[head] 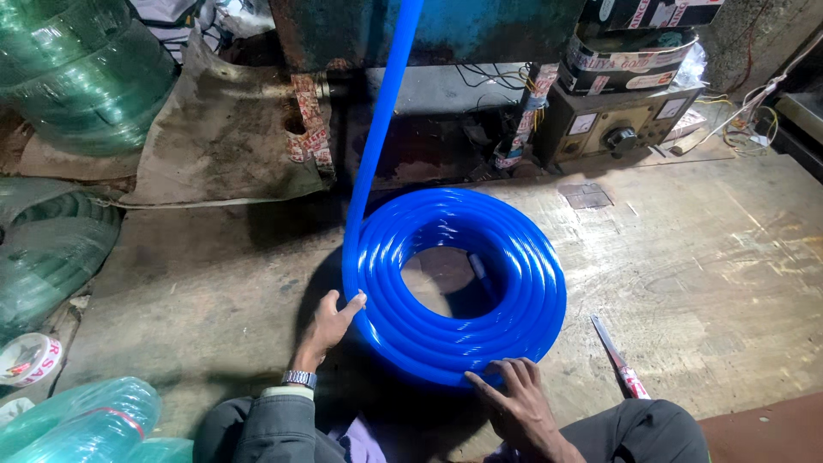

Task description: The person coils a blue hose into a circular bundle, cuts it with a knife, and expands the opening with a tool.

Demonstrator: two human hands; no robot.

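Observation:
A glossy blue hose coil (514, 249) lies flat on the wooden floor (703, 249) in front of me. One free length of the blue hose (381, 111) rises from the coil's left side up and out of the top of the view. My left hand (327, 324), with a wristwatch on the wrist, presses against the coil's left edge where that length comes in. My right hand (514, 396) rests with fingers spread on the coil's near edge. My knees in dark trousers show at the bottom.
A red-handled blade (619, 356) lies on the floor right of the coil. Green hose coils (81, 73) are stacked at the left, more wrapped green hose (81, 420) at bottom left beside a tape roll (27, 358). A machine with a dial box (613, 129) stands behind.

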